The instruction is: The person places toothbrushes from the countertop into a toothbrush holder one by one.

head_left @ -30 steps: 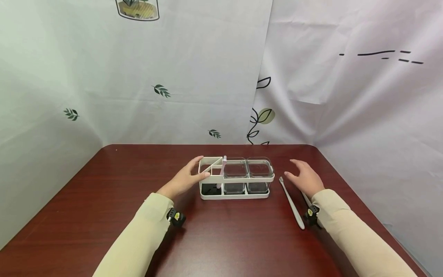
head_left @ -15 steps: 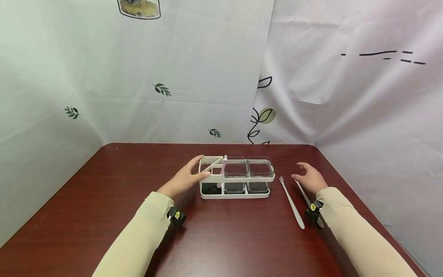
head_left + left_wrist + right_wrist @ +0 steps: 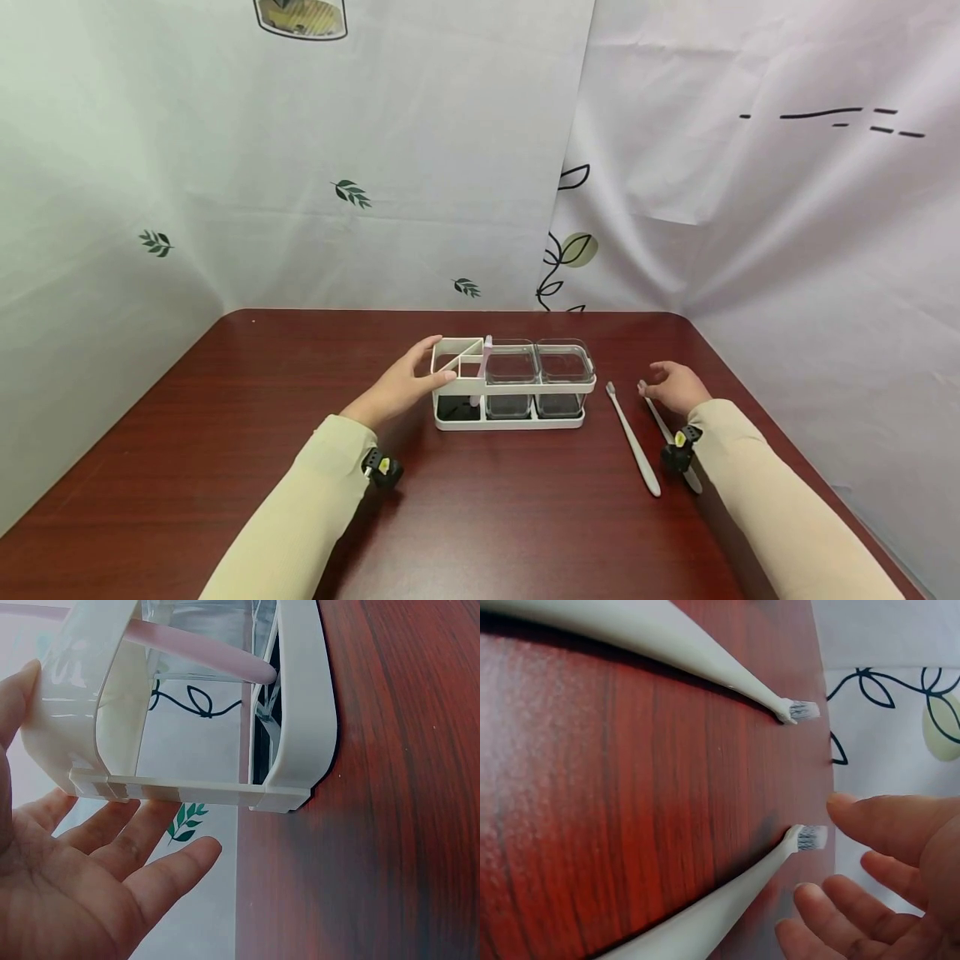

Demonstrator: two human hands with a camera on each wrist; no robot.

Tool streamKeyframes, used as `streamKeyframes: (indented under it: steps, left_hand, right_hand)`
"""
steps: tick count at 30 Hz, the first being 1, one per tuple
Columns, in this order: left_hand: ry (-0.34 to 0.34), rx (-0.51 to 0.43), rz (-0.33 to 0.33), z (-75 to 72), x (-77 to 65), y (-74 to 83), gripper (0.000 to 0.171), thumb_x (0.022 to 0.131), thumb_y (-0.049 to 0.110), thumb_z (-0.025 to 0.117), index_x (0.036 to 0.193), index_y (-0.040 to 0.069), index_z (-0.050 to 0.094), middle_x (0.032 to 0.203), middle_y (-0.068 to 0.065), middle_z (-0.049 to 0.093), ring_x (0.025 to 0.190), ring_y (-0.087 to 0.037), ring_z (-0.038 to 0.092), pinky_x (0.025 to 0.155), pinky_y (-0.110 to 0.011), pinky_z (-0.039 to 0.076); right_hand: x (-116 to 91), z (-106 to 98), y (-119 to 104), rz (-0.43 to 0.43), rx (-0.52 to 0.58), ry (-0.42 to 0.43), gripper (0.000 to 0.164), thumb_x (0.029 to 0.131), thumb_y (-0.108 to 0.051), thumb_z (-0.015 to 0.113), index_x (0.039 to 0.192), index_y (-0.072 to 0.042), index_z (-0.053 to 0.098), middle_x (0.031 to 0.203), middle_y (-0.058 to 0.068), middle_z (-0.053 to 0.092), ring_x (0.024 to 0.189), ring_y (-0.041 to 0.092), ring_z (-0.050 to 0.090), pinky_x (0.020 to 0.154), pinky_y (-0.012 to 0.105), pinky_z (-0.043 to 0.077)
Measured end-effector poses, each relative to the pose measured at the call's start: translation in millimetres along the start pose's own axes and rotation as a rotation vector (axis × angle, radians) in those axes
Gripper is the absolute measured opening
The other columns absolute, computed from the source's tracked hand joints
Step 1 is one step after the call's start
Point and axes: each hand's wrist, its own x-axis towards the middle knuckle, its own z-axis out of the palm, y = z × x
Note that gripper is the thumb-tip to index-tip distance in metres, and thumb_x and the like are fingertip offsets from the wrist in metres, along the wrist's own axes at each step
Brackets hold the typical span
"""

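A cream toothbrush holder stands mid-table with a divided section at its left end. My left hand grips that end, thumb on the front rim and fingers at the side and back. A pink toothbrush leans inside the divided section, its head poking above the rim. Two white toothbrushes lie right of the holder, bristles pointing away. Over the head of the outer toothbrush hovers my right hand, thumb and fingers parted around the bristles, with no contact visible. The inner toothbrush lies between hand and holder.
Two clear square containers, the left container and the right container, sit in the holder. Beneath is a dark red wooden table. A white cloth backdrop with leaf prints rises behind the table and along its sides.
My right hand has moved right and lower, from beside the inner toothbrush to the head of the outer one, its fingers drawing closer together. The left hand keeps its place on the holder.
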Motion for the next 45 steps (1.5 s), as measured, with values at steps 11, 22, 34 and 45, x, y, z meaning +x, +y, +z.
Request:
streamKeyframes:
  steps: [11,22,34,45]
  left_hand:
    - [-0.01,0.0,-0.017,0.6,-1.5,0.1,0.079,0.079,0.043,0.064,0.142,0.019,0.023,0.144,-0.009,0.026,0.131,-0.03,0.023,0.101,-0.053,0.023]
    - [-0.024,-0.034,-0.032,-0.9,-5.6,4.7,0.077,0.079,0.045,0.064,0.141,0.023,0.023,0.143,-0.009,0.027,0.131,-0.03,0.023,0.1,-0.054,0.023]
    - [-0.025,-0.051,-0.051,-3.0,-2.9,1.8,0.081,0.076,0.05,0.064,0.141,0.025,0.022,0.143,-0.009,0.026,0.129,-0.026,0.026,0.1,-0.053,0.025]
    - [-0.03,-0.048,-0.051,-1.8,-1.8,0.3,0.08,0.077,0.049,0.064,0.141,0.025,0.023,0.143,-0.009,0.027,0.129,-0.027,0.026,0.1,-0.054,0.024]
  right_hand:
    - [3,0,6,0.102,0.176,-0.067,0.059,0.084,-0.009,0.059,0.13,0.016,0.03,0.119,0.036,0.042,0.105,0.043,0.049,0.078,0.045,0.048]
    - [3,0,10,0.137,0.206,-0.118,0.047,0.083,-0.006,0.06,0.121,0.016,0.043,0.099,0.022,0.061,0.099,0.038,0.054,0.076,0.042,0.049]
    - [14,-1,12,0.151,0.138,-0.116,0.031,0.078,-0.006,0.066,0.104,0.01,0.059,0.085,0.014,0.063,0.075,0.017,0.06,0.064,0.033,0.052]
    - [16,1,12,0.167,0.163,-0.111,0.012,0.077,-0.001,0.064,0.086,0.005,0.06,0.076,0.007,0.06,0.068,0.016,0.056,0.061,0.033,0.051]
